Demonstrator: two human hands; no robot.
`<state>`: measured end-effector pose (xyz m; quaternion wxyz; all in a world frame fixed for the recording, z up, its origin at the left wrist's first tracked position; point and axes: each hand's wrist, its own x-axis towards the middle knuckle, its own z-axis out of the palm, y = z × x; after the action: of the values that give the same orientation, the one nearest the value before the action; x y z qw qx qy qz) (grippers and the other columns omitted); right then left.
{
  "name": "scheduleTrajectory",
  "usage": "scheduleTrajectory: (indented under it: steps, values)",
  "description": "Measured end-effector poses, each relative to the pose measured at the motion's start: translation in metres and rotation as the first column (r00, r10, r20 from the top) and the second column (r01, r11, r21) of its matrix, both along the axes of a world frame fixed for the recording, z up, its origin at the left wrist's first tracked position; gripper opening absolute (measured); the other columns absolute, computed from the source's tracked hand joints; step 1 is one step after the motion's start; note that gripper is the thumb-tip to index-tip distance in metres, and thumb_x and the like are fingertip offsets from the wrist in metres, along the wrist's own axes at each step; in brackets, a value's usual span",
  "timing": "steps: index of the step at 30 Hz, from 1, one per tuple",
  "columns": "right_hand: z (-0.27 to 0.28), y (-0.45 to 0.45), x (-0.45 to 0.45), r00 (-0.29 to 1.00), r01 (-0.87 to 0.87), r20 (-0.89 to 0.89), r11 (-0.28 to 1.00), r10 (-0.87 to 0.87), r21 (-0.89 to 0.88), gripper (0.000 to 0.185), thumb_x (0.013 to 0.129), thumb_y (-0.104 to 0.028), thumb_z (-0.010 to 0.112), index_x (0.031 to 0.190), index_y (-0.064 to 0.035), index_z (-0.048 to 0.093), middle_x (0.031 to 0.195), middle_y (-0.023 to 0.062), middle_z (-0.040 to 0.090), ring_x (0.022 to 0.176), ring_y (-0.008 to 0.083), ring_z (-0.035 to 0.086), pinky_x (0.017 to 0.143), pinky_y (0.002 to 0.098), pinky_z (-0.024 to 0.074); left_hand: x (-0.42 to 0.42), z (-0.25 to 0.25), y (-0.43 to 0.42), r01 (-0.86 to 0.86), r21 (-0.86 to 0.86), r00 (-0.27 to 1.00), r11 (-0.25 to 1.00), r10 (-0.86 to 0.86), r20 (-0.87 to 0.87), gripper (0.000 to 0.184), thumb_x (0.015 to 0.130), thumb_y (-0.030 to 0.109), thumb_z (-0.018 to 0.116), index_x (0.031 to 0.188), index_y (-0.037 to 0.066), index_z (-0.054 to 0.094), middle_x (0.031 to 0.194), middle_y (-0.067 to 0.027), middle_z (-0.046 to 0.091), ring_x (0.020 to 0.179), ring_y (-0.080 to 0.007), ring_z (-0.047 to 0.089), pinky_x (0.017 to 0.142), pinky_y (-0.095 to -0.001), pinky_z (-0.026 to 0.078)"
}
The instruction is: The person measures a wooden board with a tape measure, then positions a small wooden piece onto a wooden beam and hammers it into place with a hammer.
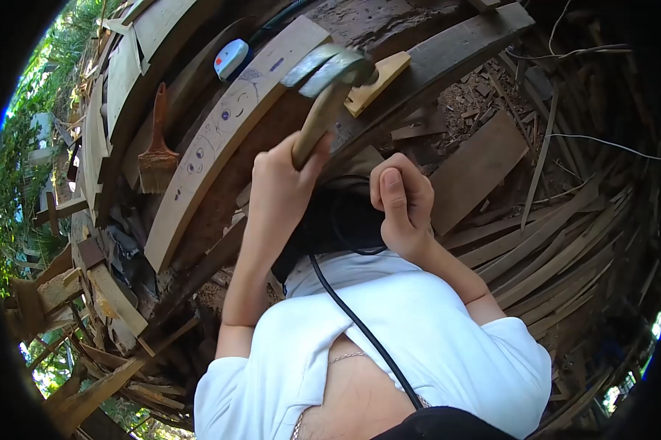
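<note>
My left hand [280, 183] is wrapped round the wooden handle of a claw hammer [330, 72]. The hammer's metal head is raised, with its claw pointing left. Just right of the head, a small yellowish wood block [378, 82] lies against a dark beam [455, 50]; the head partly covers it in this view. My right hand [404, 199] is closed in front of my body, its thumb pressed over curled fingers. Whatever it may hold is hidden. Left of the hammer runs a pale plank [231, 121] with pen drawings and marks.
A paintbrush [158, 150] with a reddish-brown handle lies at the left, and a white and blue object [232, 59] sits near the plank's top. A flat brown board [481, 172], wood scraps and stacked strips [565, 271] lie at the right. A black cable [360, 323] crosses my shirt.
</note>
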<state>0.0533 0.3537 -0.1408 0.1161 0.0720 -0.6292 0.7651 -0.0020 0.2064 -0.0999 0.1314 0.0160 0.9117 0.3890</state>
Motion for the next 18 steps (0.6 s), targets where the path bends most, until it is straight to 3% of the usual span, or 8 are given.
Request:
scheduleTrajectory:
  steps: [4, 6, 9, 10, 12, 14, 16, 18]
  values:
    - [-0.003, 0.0, 0.001, 0.999, 0.02, 0.039, 1.0, -0.02, 0.016, 0.024, 0.095, -0.014, 0.043, 0.074, -0.0023, 0.047, 0.058, -0.0005, 0.045, 0.049, 0.0031, 0.038, 0.044, 0.0198, 0.0308, 0.0, 0.03, -0.013, -0.042, -0.056, 0.991, 0.998, 0.034, -0.131, 0.042, 0.087, 0.038, 0.059, 0.073, -0.002, 0.058, 0.053, 0.0008, 0.043, 0.051, -0.0068, 0.041, 0.046, -0.0244, 0.031]
    - [-0.007, -0.002, 0.001, 0.999, 0.023, 0.045, 1.0, -0.023, -0.004, 0.024, 0.095, -0.014, 0.043, 0.074, -0.0022, 0.047, 0.057, -0.0005, 0.045, 0.049, 0.0031, 0.038, 0.044, 0.0199, 0.0308, 0.003, 0.051, -0.013, -0.113, 0.022, 0.937, 0.993, 0.114, -0.33, 0.025, 0.085, 0.026, 0.063, 0.081, 0.002, 0.064, 0.05, -0.0041, 0.049, 0.046, -0.0091, 0.043, 0.045, -0.0274, 0.036]
    - [-0.007, -0.002, 0.0, 0.998, 0.03, 0.06, 0.999, -0.029, -0.016, 0.024, 0.095, -0.014, 0.042, 0.074, -0.0023, 0.047, 0.057, -0.0004, 0.045, 0.049, 0.003, 0.038, 0.044, 0.02, 0.0308, 0.006, 0.051, -0.008, -0.092, 0.019, 0.899, 0.996, 0.092, -0.429, 0.022, 0.085, 0.023, 0.064, 0.082, 0.002, 0.064, 0.051, -0.0066, 0.05, 0.047, -0.0093, 0.044, 0.046, -0.0277, 0.037]
    - [-0.005, -0.002, 0.001, 0.997, 0.024, 0.073, 1.0, -0.023, -0.016, 0.024, 0.095, -0.014, 0.042, 0.074, -0.0023, 0.047, 0.057, -0.0004, 0.045, 0.049, 0.0029, 0.038, 0.044, 0.0201, 0.0308, 0.002, 0.035, -0.002, -0.038, -0.043, 0.96, 0.998, 0.024, -0.278, 0.021, 0.084, 0.024, 0.063, 0.083, 0.002, 0.064, 0.054, -0.0121, 0.054, 0.047, -0.0173, 0.053, 0.048, -0.0304, 0.04]
    - [-0.005, -0.002, 0.006, 0.998, 0.023, 0.051, 1.0, -0.023, -0.009, 0.024, 0.095, -0.014, 0.042, 0.074, -0.0023, 0.047, 0.057, -0.0005, 0.045, 0.049, 0.0028, 0.038, 0.044, 0.0202, 0.0308, -0.001, 0.002, 0.009, 0.04, -0.033, 0.989, 0.999, -0.044, -0.142, 0.025, 0.085, 0.023, 0.06, 0.084, -0.001, 0.063, 0.055, -0.01, 0.05, 0.049, -0.012, 0.043, 0.049, -0.0298, 0.037]
    - [-0.007, 0.0, 0.006, 0.999, 0.042, 0.028, 0.999, -0.042, 0.003, 0.024, 0.095, -0.014, 0.042, 0.074, -0.0023, 0.047, 0.058, -0.0006, 0.045, 0.049, 0.0028, 0.038, 0.044, 0.0203, 0.0308, 0.001, 0.015, 0.005, 0.035, -0.228, 0.981, 0.973, -0.077, -0.179, 0.025, 0.086, 0.024, 0.06, 0.085, -0.001, 0.063, 0.055, -0.0133, 0.047, 0.049, -0.0146, 0.042, 0.05, -0.0312, 0.038]
    - [-0.01, 0.002, 0.008, 0.997, 0.05, 0.055, 0.998, -0.048, -0.025, 0.025, 0.095, -0.015, 0.041, 0.074, -0.003, 0.047, 0.057, -0.0012, 0.044, 0.049, 0.0026, 0.037, 0.044, 0.0198, 0.0303, -0.003, 0.033, 0.002, 0.042, -0.23, 0.98, 0.972, -0.085, -0.178, 0.032, 0.086, 0.031, 0.061, 0.085, 0.0, 0.064, 0.054, -0.0088, 0.05, 0.049, -0.0138, 0.043, 0.049, -0.029, 0.037]
    - [-0.012, 0.003, 0.008, 0.996, 0.075, 0.059, 0.996, -0.071, -0.058, 0.025, 0.095, -0.016, 0.041, 0.074, -0.0033, 0.046, 0.056, -0.0015, 0.043, 0.048, 0.0026, 0.036, 0.044, 0.0196, 0.0298, 0.0, 0.052, 0.003, -0.019, -0.13, 0.935, 0.991, -0.029, -0.354, 0.03, 0.086, 0.03, 0.061, 0.086, 0.0, 0.064, 0.054, -0.0072, 0.051, 0.049, -0.0114, 0.044, 0.049, -0.0281, 0.037]
